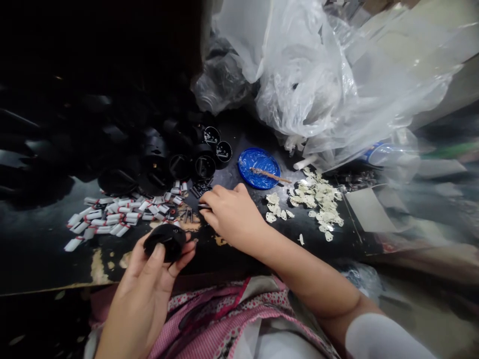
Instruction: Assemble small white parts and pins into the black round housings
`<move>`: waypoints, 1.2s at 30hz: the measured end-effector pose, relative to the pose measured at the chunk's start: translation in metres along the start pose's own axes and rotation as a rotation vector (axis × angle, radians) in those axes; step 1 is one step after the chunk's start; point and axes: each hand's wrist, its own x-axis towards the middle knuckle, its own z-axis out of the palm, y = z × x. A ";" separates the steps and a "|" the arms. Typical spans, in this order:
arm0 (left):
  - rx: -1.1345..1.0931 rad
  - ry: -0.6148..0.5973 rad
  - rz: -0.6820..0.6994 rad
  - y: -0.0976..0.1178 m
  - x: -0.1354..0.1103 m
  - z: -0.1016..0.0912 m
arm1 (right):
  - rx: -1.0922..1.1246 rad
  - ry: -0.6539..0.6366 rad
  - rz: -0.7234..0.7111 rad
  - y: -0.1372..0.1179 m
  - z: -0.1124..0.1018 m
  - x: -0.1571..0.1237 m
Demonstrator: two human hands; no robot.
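My left hand (pixel 144 286) holds a round black plastic part (pixel 165 241) between thumb and fingers, just above the near edge of the dark table (pixel 37 249). My right hand (pixel 232 214) reaches across to the middle of the table, fingers curled and pinched on a small dark spring (pixel 204 206) beside a loose cluster of small black springs (pixel 197 190). Several white pieces with red bands (pixel 108 217) lie scattered left of that hand. A pile of cream flat pieces (pixel 314 202) lies to its right.
Several black round housings (pixel 194 159) are heaped at the back left. A blue lid (pixel 259 168) with a brown stick across it sits behind my right hand. Crumpled clear plastic bags (pixel 325 80) fill the back right. A pink patterned cloth (pixel 224 319) covers my lap.
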 end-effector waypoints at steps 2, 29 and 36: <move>-0.037 0.001 0.019 0.001 -0.001 0.004 | -0.032 -0.009 -0.046 -0.002 0.001 0.003; 0.028 -0.030 -0.106 -0.001 -0.011 0.011 | 0.734 0.283 -0.160 -0.013 -0.019 -0.037; 0.023 -0.139 -0.115 0.004 -0.008 0.008 | 1.077 0.069 -0.066 -0.013 -0.023 -0.039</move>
